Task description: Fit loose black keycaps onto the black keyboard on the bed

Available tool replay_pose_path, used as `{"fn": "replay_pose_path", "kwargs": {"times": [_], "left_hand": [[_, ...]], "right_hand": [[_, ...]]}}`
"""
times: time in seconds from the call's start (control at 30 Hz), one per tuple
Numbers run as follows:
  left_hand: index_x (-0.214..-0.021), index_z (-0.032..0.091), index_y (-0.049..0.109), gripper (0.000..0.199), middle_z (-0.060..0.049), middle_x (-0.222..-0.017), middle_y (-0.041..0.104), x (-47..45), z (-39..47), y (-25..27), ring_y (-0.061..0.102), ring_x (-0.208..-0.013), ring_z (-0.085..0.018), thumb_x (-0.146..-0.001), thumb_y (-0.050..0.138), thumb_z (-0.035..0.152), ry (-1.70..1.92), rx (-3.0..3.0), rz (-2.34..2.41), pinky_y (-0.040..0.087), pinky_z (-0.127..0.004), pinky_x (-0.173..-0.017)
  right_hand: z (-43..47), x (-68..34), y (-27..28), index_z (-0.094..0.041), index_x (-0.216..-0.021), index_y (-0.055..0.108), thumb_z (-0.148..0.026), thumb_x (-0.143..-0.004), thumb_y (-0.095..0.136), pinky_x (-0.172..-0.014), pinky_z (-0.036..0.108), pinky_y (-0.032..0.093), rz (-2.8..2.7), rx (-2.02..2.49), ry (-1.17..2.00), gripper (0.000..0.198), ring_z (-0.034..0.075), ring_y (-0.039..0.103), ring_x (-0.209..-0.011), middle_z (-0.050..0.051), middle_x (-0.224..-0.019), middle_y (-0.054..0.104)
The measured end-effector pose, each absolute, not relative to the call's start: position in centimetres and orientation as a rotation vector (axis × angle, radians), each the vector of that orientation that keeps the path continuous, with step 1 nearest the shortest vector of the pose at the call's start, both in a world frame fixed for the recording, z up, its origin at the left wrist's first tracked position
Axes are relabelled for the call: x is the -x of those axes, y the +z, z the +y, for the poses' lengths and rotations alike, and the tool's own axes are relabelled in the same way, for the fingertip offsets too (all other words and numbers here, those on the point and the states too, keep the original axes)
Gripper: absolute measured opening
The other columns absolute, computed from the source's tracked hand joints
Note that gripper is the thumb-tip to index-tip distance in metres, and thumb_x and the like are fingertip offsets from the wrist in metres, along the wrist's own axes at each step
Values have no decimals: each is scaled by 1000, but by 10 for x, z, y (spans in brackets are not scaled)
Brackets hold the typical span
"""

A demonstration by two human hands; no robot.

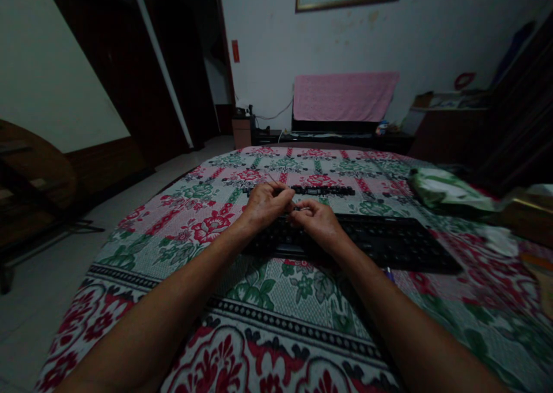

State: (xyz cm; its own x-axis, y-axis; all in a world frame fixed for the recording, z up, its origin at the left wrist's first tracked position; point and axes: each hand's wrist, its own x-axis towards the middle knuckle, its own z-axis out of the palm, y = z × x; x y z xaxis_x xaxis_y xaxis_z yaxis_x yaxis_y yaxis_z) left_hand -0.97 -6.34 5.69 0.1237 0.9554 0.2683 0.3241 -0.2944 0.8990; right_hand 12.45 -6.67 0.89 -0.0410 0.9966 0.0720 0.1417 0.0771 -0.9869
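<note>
My left hand (268, 203) is closed, with a thin stick (272, 178) poking up past its fingers toward the far side. Close against it, my right hand (314, 220) pinches something small and dark that is mostly hidden by the fingers. Both hands hover over the left part of a black keyboard (389, 240), which lies flat on the table. Just beyond the hands runs a row of small black pieces, looking like loose keycaps (322, 191). Dim light hides their details.
A flowered tablecloth (254, 292) covers the round table. At right lie a green and white packet (447, 191), a crumpled white tissue (499, 240) and a box (529, 214). A small purple item (389, 275) sits by my right forearm. A pink cloth (345, 96) hangs at the far wall.
</note>
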Motion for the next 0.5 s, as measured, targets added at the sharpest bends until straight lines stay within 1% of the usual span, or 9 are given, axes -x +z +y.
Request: {"fn": "replay_pose_path", "kwargs": {"times": [0.1, 0.2, 0.3, 0.33, 0.4, 0.47, 0.5], "left_hand": [[-69, 15, 62, 18, -1, -63, 66, 11, -61, 55, 61, -59, -12, -74, 52, 29, 1220, -1766, 1271, 46, -20, -57], [-71, 15, 63, 21, -1, -64, 66, 15, -54, 49, 62, -60, -12, -75, 50, 31, 1277, -1865, 1330, 45, -20, -56], [-80, 15, 65, 20, 0, -63, 65, 22, -47, 41, 60, -57, -13, -76, 50, 28, 1234, -1994, 1407, 44, -20, -54], [-83, 15, 66, 20, 0, -64, 65, 24, -46, 39, 60, -59, -13, -76, 50, 25, 1176, -2077, 1415, 44, -20, -55], [-89, 17, 67, 21, -1, -74, 67, 27, -47, 35, 61, -68, -13, -76, 51, 22, 1040, -2289, 1407, 45, -22, -63], [-97, 20, 67, 23, -2, -84, 67, 26, -49, 32, 60, -77, -15, -77, 54, 24, 921, -2503, 1398, 45, -24, -71], [-100, 22, 66, 25, -3, -87, 66, 26, -50, 30, 59, -80, -16, -78, 55, 27, 876, -2586, 1406, 45, -26, -73]], "right_hand": [[-66, -123, 9, -18, -86, 56, -25, -63, 65, -43, 16, 34, -1341, 1195, 1126, 25, 9, 58, -50, -6, -56, 56], [-66, -124, 9, -18, -91, 57, -23, -63, 65, -44, 15, 37, -1311, 1182, 1139, 29, 8, 58, -51, -6, -60, 56], [-66, -124, 9, -18, -86, 56, -22, -63, 66, -45, 16, 38, -1263, 1223, 1121, 26, 8, 58, -50, -6, -60, 57], [-66, -124, 10, -18, -84, 56, -22, -62, 66, -45, 16, 38, -1255, 1234, 1116, 24, 8, 58, -50, -5, -59, 58], [-67, -125, 11, -17, -81, 57, -23, -63, 65, -44, 17, 38, -1254, 1247, 1116, 21, 10, 60, -53, -3, -61, 60], [-68, -125, 13, -17, -81, 60, -24, -65, 63, -44, 17, 39, -1261, 1256, 1120, 18, 11, 60, -56, -2, -63, 62], [-68, -126, 14, -17, -82, 61, -25, -65, 62, -45, 18, 39, -1260, 1260, 1125, 18, 11, 60, -56, -1, -63, 63]]}}
